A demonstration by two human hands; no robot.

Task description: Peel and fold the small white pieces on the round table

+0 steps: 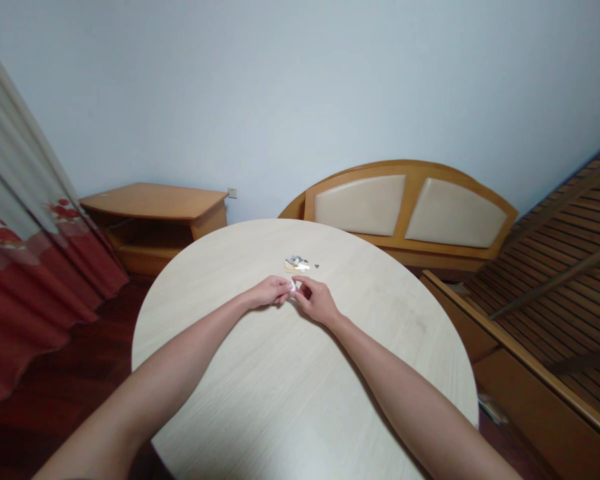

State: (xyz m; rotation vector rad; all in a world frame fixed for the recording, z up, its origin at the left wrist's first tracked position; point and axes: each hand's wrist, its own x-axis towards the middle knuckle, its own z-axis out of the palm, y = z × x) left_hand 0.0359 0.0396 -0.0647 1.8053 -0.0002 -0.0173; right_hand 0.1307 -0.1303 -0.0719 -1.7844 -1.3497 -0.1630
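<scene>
Over the desk (260,400), short of its far edge, the person's two hands meet around a small white piece (293,285). The left hand (270,291) is nearly closed, its fingers gathered in a pinch on the piece. The right hand (317,301) is half open, thumb and forefinger curved into a loose ring with their tips at the piece; whether they grip it too cannot be told.

Just beyond the hands lies a small pile (294,269) of flat yellowish, white and grey bits, with one dark bit (317,266) apart on its right. As far as the view shows, the handling seems at an early point: one piece is up between the fingers, the pile lies loose and apparently unsorted, and nothing joined together can be made out.

Much is hard to read. The fingers cover most of the white piece, so its shape and any detail on it are hidden. The bits in the pile overlap and are too small to count or identify. Both forearms run out of the frame at the bottom, and the desk's near edge is partly cut off. Behind stand a cabinet (155,200) and a headboard (405,207), the latter's lower part hidden by the desk.
</scene>
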